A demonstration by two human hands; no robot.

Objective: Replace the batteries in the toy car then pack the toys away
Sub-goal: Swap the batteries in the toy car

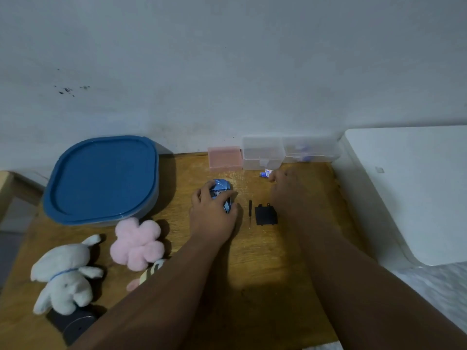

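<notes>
The blue toy car (220, 190) lies on the wooden table (252, 261) with my left hand (213, 213) closed over it. My right hand (288, 183) reaches toward the back of the table, its fingertips on a small blue-and-white battery (265, 173) in front of the clear boxes. Between my hands lie a small black screwdriver (250, 213) and the black battery cover (265, 214), both loose on the table.
A big blue-lidded tub (101, 179) stands at back left. A pink box (224, 158) and two clear plastic boxes (290, 151) line the wall. A pink plush flower (137, 243), a white plush rabbit (63, 274) and another toy (149, 272) lie front left. A white surface (417, 188) sits right.
</notes>
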